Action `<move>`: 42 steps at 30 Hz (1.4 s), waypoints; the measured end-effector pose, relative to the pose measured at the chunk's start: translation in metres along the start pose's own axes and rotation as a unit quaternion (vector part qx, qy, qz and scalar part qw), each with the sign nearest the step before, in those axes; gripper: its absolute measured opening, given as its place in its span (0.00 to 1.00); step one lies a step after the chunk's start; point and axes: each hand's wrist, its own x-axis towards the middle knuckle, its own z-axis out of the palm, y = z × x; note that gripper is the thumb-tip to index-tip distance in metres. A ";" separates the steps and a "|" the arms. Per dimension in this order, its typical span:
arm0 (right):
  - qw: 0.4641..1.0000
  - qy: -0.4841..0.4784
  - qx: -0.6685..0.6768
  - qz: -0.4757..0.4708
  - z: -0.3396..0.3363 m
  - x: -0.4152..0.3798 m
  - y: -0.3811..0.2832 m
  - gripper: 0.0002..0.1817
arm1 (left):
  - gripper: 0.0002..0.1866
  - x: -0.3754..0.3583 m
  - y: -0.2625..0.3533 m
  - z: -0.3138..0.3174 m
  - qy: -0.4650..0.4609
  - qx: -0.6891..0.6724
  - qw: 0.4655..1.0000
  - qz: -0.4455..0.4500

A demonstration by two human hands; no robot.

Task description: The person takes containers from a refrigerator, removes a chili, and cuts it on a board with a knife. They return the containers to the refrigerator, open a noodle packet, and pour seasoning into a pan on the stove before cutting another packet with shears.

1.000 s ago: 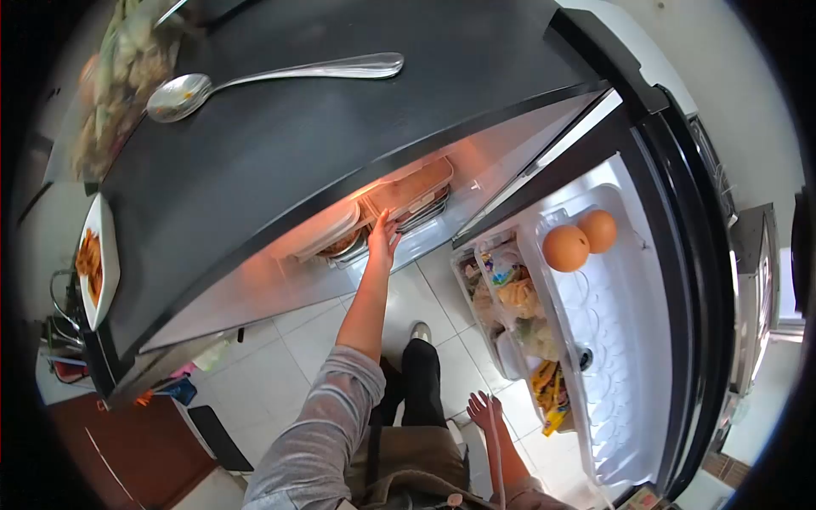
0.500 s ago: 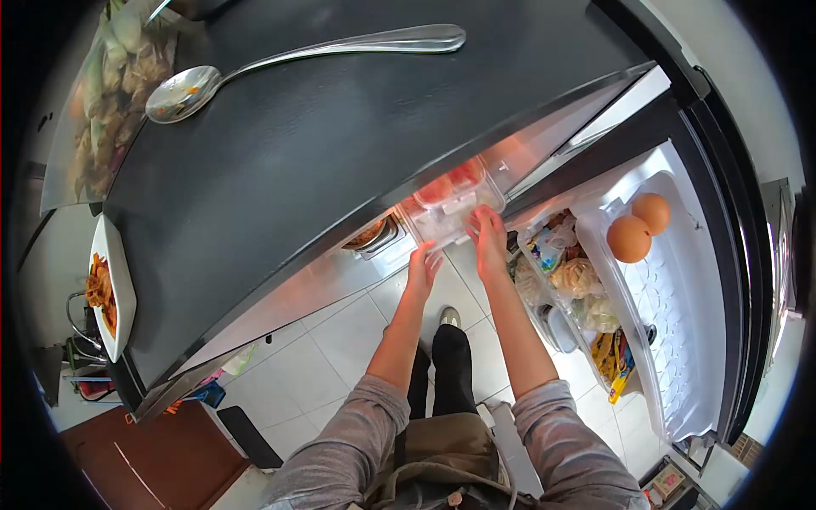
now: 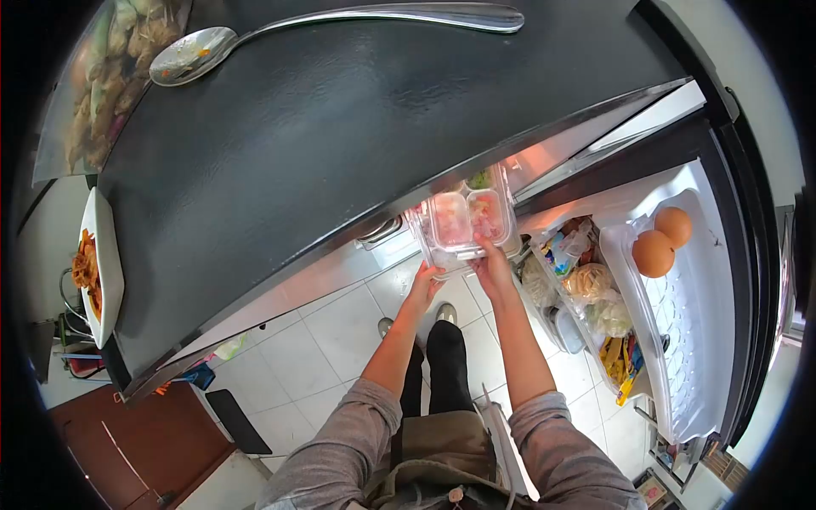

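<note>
In the head view, both our hands had the box (image 3: 448, 257) between them at the mouth of the fridge (image 3: 331, 144): our left hand (image 3: 421, 287) gripped its near left corner, and our right hand (image 3: 493, 268) was clamped on the near edge, thumb up over the front beside the clip (image 3: 468, 253). How the fingers lay underneath, we could not tell. We judged the step in hand to be bearing the box at the opening, though this view alone did not tell us whether inward or outward. The next move seemed to call for a level, two-handed hold, with room under the fridge's top edge beyond the grip and past the open door (image 3: 705, 297) to its right; a tilt might shift the contents. The box was clear and squarish, its far end hidden under that edge. Just beyond our fingers sat rounded compartments, or perhaps small lidded boxes: one pale pink, one mixed red and white, and farther off something green. Well to the right of the grip, eggs (image 3: 654, 253) sat in the door; far beyond it, leftward, lay a spoon (image 3: 382, 12).
</note>
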 end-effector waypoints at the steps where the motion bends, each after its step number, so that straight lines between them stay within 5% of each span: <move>1: 0.997 -0.055 0.040 0.028 -0.004 -0.002 -0.001 0.21 | 0.23 0.001 0.001 0.002 0.000 -0.009 1.000 -0.003; 7: 0.993 -0.046 0.093 0.060 -0.031 -0.060 0.012 0.22 | 0.30 -0.024 -0.003 -0.016 -0.043 -0.009 0.997 0.070; 17: 0.985 -0.031 -0.012 0.167 -0.105 -0.211 0.035 0.23 | 0.33 -0.188 -0.041 -0.092 -0.053 0.065 0.996 -0.045; 21: 0.966 -0.060 -0.111 0.227 -0.145 -0.250 0.034 0.32 | 0.35 -0.305 -0.046 -0.113 0.000 -0.030 0.997 -0.072; 28: 0.922 -0.166 -0.182 0.297 -0.050 -0.335 0.042 0.39 | 0.40 -0.501 -0.025 -0.191 0.093 -0.043 0.994 -0.043; 34: 0.943 -0.249 -0.064 0.210 0.025 -0.369 0.116 0.15 | 0.42 -0.616 0.013 -0.232 0.170 -0.014 0.971 0.167; 36: 0.949 -0.256 -0.038 0.178 0.090 -0.381 0.128 0.15 | 0.40 -0.637 0.020 -0.258 0.226 -0.025 0.966 0.119; 38: 0.970 -0.206 -0.048 0.118 0.160 -0.413 0.133 0.18 | 0.36 -0.648 0.060 -0.240 0.160 -0.094 0.951 0.247; 42: 0.964 -0.244 -0.042 0.099 0.212 -0.400 0.137 0.20 | 0.30 -0.628 0.122 -0.272 0.209 -0.102 0.924 0.304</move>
